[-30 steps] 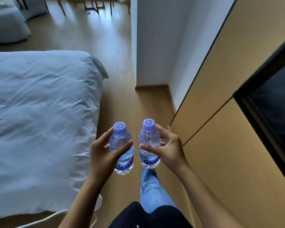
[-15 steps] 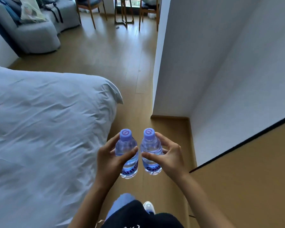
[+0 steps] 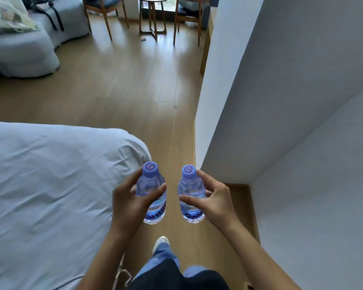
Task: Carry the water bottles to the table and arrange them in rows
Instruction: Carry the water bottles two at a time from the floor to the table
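Two small clear water bottles, upright, purple caps, held out in front over the floor. left hand point(image 3: 132, 203) grips the left bottle point(image 3: 152, 195), thumb across the front of the body, fingers curled behind. right hand point(image 3: 215, 203) grips the right bottle point(image 3: 190, 196), thumb on the front, fingers wrapped round the far side up near the shoulder. Bottles side by side, apart, not touching. Blue lettering on the lower labels, partly hidden by the thumbs.

Below the hands: blue jeans point(image 3: 161, 260), dark top at the bottom edge, one white shoe point(image 3: 160, 242) stepping forward on the wood floor point(image 3: 134, 84). Light plank floor, glossy, with window glare further on.

Left side: bed point(image 3: 50, 185) with a crumpled white duvet, its corner reaching just beside the left bottle. Thin white cord hanging near the bed's lower edge.

Right side: white wall point(image 3: 302, 101) with a corner jutting out just behind the right bottle; wood skirting at its base.

Further up the floor opens into a sitting area. Grey sofa point(image 3: 29, 45) at far left with a printed cloth bag and a dark-strapped bag on it. At the far end a small round wooden table point(image 3: 151, 9) on a thin frame, with wooden chair point(image 3: 105, 11) on its left and second chair point(image 3: 189, 13) on its right. Tabletop cut off by the frame edge, contents cannot tell. Small dark scrap on the floor by the table legs.
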`<control>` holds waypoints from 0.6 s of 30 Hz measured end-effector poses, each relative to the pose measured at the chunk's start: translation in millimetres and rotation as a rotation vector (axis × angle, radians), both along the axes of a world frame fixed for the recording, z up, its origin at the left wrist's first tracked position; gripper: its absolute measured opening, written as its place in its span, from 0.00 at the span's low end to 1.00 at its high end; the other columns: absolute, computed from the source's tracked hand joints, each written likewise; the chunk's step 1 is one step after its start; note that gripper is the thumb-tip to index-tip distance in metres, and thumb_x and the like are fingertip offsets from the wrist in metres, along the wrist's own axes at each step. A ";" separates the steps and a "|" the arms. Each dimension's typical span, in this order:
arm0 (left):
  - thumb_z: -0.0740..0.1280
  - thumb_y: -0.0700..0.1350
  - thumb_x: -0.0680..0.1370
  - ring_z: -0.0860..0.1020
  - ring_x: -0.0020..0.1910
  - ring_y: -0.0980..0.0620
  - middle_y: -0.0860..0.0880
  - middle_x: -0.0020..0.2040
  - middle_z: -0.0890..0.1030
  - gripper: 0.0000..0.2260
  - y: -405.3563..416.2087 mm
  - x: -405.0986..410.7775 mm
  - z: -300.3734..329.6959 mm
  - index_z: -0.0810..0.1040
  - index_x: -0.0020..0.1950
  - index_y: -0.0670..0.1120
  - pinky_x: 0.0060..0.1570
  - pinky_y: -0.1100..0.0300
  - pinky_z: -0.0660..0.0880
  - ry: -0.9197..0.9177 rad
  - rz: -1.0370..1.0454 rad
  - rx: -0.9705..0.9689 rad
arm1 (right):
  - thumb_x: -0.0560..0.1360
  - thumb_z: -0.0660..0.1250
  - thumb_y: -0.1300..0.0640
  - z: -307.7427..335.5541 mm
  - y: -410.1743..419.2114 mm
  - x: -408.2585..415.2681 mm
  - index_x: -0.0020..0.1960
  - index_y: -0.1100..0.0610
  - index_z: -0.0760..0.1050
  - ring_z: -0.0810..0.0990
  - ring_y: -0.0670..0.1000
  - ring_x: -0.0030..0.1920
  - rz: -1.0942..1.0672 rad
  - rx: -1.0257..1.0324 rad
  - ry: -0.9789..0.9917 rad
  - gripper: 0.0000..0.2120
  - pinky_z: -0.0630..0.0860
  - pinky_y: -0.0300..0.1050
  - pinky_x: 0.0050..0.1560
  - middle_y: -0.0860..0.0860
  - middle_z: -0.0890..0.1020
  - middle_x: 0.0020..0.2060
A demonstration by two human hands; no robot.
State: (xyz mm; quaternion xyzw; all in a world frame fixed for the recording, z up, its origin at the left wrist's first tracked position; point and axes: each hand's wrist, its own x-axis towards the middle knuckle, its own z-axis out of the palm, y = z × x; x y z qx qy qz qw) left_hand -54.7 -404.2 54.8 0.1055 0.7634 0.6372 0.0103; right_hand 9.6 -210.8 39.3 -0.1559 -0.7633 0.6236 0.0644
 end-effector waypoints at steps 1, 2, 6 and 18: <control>0.79 0.36 0.65 0.84 0.42 0.62 0.62 0.44 0.85 0.20 3.9 -24.1 1.9 0.82 0.56 0.45 0.39 0.71 0.77 0.010 -0.002 -0.005 | 0.62 0.81 0.50 0.0 5.7 -23.6 0.64 0.45 0.76 0.85 0.47 0.52 -0.010 -0.005 -0.003 0.32 0.83 0.50 0.55 0.43 0.85 0.53; 0.78 0.37 0.66 0.83 0.42 0.63 0.64 0.44 0.85 0.20 8.1 -45.9 3.7 0.81 0.55 0.48 0.39 0.72 0.77 0.015 -0.006 -0.009 | 0.62 0.82 0.51 0.2 11.1 -44.8 0.65 0.47 0.76 0.85 0.47 0.52 -0.014 -0.006 -0.007 0.32 0.82 0.51 0.55 0.44 0.85 0.54; 0.77 0.44 0.66 0.81 0.44 0.69 0.72 0.43 0.81 0.20 30.4 -134.5 12.5 0.79 0.55 0.53 0.38 0.76 0.74 0.043 -0.003 -0.049 | 0.61 0.82 0.50 0.8 33.6 -136.2 0.67 0.53 0.77 0.85 0.50 0.53 -0.026 0.007 0.001 0.35 0.82 0.55 0.56 0.49 0.85 0.55; 0.77 0.47 0.65 0.83 0.47 0.62 0.67 0.45 0.83 0.21 139.0 -398.8 9.8 0.79 0.56 0.55 0.41 0.71 0.78 0.012 0.021 -0.016 | 0.65 0.80 0.46 2.1 119.5 -413.1 0.61 0.37 0.75 0.84 0.39 0.52 0.087 0.060 0.083 0.27 0.78 0.31 0.48 0.30 0.82 0.51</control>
